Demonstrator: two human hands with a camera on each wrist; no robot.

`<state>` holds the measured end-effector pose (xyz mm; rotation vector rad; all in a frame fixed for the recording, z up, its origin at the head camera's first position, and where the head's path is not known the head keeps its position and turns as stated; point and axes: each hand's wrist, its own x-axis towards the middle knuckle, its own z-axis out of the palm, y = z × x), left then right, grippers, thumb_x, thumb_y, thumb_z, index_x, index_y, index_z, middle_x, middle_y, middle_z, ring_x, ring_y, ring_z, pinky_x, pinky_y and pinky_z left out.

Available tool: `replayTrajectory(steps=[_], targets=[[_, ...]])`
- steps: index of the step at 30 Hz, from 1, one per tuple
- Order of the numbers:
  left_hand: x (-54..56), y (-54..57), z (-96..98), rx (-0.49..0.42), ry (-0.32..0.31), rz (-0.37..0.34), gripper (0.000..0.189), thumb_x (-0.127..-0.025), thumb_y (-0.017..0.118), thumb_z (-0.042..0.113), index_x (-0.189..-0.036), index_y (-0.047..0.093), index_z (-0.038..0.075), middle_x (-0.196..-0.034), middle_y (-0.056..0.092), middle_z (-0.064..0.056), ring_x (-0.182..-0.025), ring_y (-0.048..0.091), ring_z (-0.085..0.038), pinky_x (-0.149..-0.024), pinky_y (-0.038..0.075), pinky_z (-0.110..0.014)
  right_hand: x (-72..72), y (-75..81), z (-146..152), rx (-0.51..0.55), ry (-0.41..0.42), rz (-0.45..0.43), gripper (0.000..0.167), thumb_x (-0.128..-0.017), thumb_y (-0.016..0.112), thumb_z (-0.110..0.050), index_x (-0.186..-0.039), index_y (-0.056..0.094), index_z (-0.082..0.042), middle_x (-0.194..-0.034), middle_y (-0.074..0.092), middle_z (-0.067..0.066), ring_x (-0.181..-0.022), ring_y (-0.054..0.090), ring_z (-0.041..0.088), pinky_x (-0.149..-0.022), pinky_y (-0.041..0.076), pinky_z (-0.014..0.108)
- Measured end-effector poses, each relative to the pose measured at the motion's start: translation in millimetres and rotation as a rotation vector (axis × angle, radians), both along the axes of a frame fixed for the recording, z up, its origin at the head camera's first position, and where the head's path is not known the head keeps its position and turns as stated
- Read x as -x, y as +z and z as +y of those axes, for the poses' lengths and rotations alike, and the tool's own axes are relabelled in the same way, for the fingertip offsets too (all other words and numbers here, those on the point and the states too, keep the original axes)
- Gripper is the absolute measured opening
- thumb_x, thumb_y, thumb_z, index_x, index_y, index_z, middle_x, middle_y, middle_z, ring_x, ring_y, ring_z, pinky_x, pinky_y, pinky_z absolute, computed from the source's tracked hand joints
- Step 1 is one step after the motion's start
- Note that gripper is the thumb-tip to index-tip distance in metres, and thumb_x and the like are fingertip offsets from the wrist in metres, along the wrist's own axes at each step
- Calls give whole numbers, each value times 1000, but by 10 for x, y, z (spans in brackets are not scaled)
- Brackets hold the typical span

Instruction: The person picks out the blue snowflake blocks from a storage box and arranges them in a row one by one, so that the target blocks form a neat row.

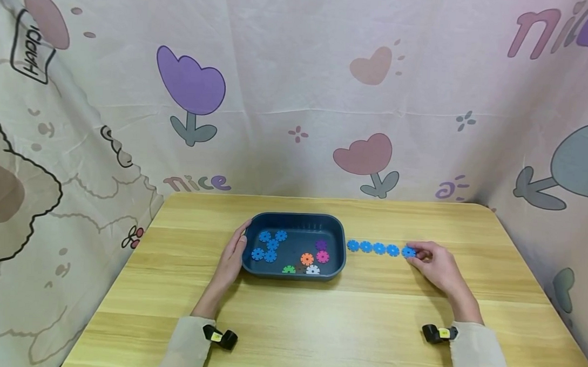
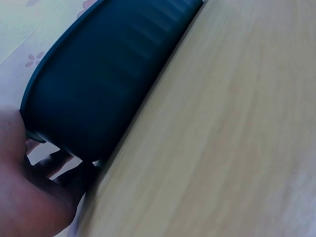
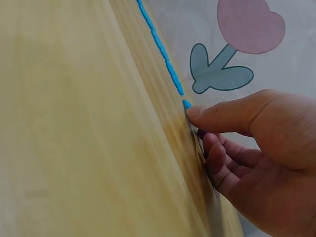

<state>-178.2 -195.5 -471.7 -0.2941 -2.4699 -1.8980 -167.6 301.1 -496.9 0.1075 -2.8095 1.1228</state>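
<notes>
At the left end of a dark blue plastic tray (image 1: 293, 277), my left hand (image 1: 230, 254) holds the side, its thumb by the rim and its fingers against the outer wall. Thumb and fingers of my right hand (image 1: 434, 264) pinch a blue snowflake disc (image 1: 409, 252) at the table surface. It lies at the right end of a row of several blue snowflake discs (image 1: 379, 248), with a small gap between. The right wrist view shows this row (image 3: 160, 47) edge-on, flat on the wood, and only a bit of the pinched disc beyond the thumb.
Inside the tray, several blue discs (image 1: 272, 244) lie to the left. Orange (image 1: 307, 258), pink (image 1: 323, 257), purple (image 1: 321, 245), green (image 1: 289, 270), white (image 1: 312, 270) and brown (image 1: 300, 269) discs lie toward the right. A printed cloth (image 1: 287, 97) hangs behind the wooden table (image 1: 318, 330).
</notes>
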Motion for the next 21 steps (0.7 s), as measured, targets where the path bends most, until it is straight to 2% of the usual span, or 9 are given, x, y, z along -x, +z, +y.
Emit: replayTrajectory(steps=[9, 21], targets=[[-1, -3, -4, 6, 3, 18, 47, -114, 29, 12, -160, 32, 3, -166, 27, -17, -154, 19, -38, -123, 15, -60, 16, -7, -27, -31, 25, 30, 33, -91, 75, 1, -124, 71, 4, -103, 64, 15, -87, 59, 24, -69, 49, 24], [-2, 5, -1, 20, 2, 16, 47, -114, 29, 13, -160, 31, 4, -166, 27, -16, -154, 19, -37, -123, 15, -59, 5, -3, -28, -16, 27, 12, 33, -93, 74, -1, -126, 70, 2, -108, 65, 16, -89, 61, 24, -69, 49, 25]])
